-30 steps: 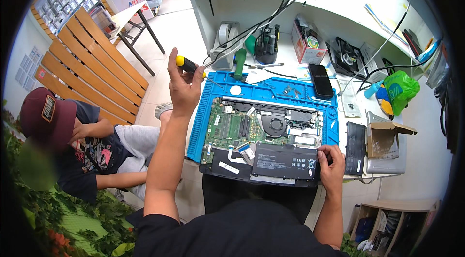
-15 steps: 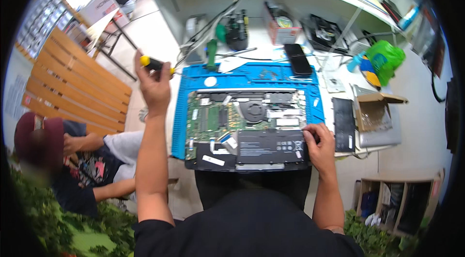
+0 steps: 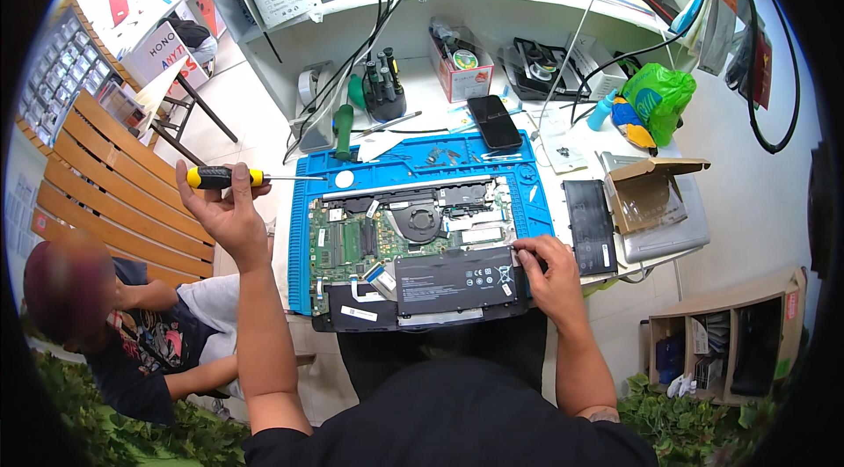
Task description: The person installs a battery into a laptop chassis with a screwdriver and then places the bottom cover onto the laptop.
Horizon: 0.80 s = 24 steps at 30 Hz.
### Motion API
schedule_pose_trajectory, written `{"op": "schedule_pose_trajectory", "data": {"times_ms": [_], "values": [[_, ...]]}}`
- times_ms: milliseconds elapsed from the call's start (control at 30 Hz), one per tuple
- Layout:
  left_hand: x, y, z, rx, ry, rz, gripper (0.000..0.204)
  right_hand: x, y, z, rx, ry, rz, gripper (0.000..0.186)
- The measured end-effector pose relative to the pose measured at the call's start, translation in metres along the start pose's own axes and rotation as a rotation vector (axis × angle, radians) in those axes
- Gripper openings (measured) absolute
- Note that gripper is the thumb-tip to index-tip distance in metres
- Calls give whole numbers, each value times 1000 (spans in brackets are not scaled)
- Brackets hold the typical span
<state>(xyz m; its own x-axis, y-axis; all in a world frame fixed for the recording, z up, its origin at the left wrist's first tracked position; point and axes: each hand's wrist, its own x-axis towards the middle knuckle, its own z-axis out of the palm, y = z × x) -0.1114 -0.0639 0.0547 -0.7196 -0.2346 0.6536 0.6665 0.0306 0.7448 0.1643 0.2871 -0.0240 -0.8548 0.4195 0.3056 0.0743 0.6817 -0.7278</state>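
My left hand (image 3: pixel 236 225) is raised left of the blue repair mat (image 3: pixel 301 221), its fingers closed around a yellow-and-black screwdriver (image 3: pixel 211 177). The screwdriver lies nearly level, its thin shaft pointing right over the mat's edge. On the mat sits an opened laptop base (image 3: pixel 338 243), showing its green circuit board, a round fan (image 3: pixel 415 221) and a black battery (image 3: pixel 453 284) along the near side. At the battery's upper right corner my right hand (image 3: pixel 558 282) has its thumb and fingertips pinched together. Whatever they grip, if anything, is too small to make out.
Right of the mat lie another black battery (image 3: pixel 590 227) and an open cardboard box (image 3: pixel 646 199) on a silver laptop (image 3: pixel 681 229). A black phone (image 3: pixel 495 122) rests at the mat's far edge, near a screwdriver holder (image 3: pixel 384 98). A person (image 3: pixel 132 317) sits at left.
The screwdriver has swung so that its shaft shows, pointing right. My right hand stays by the battery's corner. The whole view has shifted, with more of the shelf showing.
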Motion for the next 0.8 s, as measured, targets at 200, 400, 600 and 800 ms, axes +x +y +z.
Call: {"op": "schedule_pose_trajectory", "data": {"times_ms": [200, 400, 600, 800], "values": [[-44, 27, 12, -133, -57, -123, 83, -34, -23, -31, -35, 267, -83, 14], [-120, 53, 27, -237, -189, -340, 76, -108, -22, -26, 571, -182, 434, 16], [-175, 73, 47, -375, -360, -456, 83, -116, -24, 19, 968, -552, 724, 29], [-188, 69, 41, -337, -378, -404, 85, -101, -16, 57, 1216, -472, 694, 30]]}}
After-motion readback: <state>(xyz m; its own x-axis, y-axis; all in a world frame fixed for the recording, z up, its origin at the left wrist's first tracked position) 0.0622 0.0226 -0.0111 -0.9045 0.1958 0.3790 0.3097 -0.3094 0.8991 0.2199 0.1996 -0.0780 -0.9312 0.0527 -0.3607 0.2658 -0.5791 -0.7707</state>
